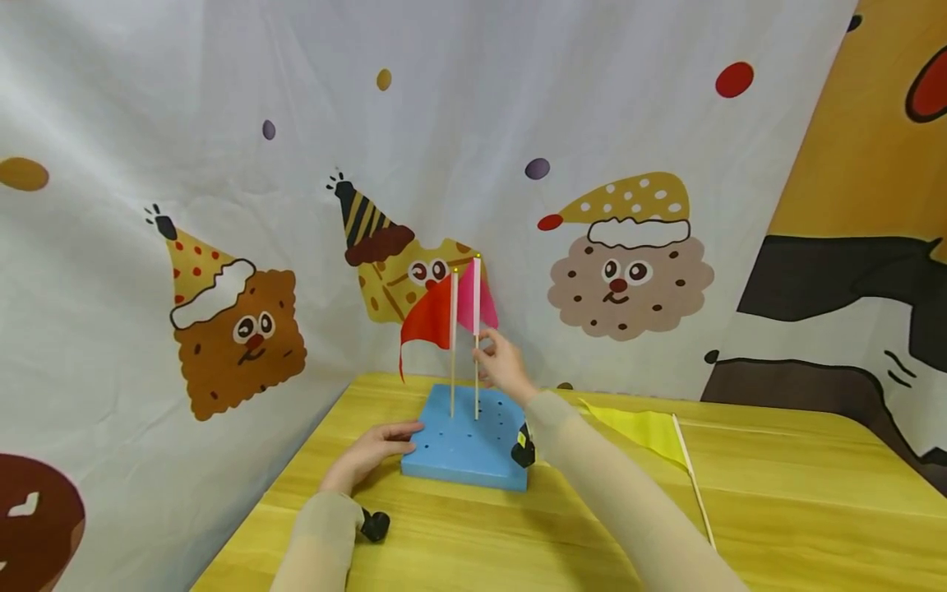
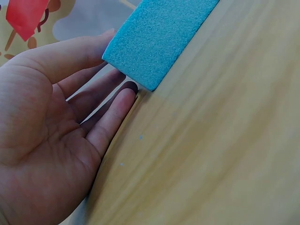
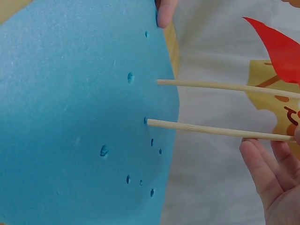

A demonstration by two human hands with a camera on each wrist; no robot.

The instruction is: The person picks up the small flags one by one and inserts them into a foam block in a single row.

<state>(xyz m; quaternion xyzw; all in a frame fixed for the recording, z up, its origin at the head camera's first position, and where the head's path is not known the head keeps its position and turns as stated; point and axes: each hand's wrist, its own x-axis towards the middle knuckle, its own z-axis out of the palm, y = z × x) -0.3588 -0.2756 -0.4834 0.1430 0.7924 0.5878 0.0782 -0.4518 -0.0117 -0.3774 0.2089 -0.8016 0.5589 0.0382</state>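
My left hand (image 1: 373,454) lies nearest, fingers straight and relaxed, resting against the left edge of the blue foam block (image 1: 466,448), which sits near the table's (image 1: 777,493) far-left corner. Beyond, my right hand (image 1: 503,362) pinches the pink flag's (image 1: 468,302) stick, standing upright in the block beside the red flag (image 1: 429,321). A yellow flag (image 1: 651,432) lies flat toward the table's far edge.

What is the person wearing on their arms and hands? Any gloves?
No gloves: the left hand and right hand are bare. Both arms are covered by thin, snug beige sleeves reaching to the wrists. A small black device is strapped at each wrist; the right one has a little yellow tag.
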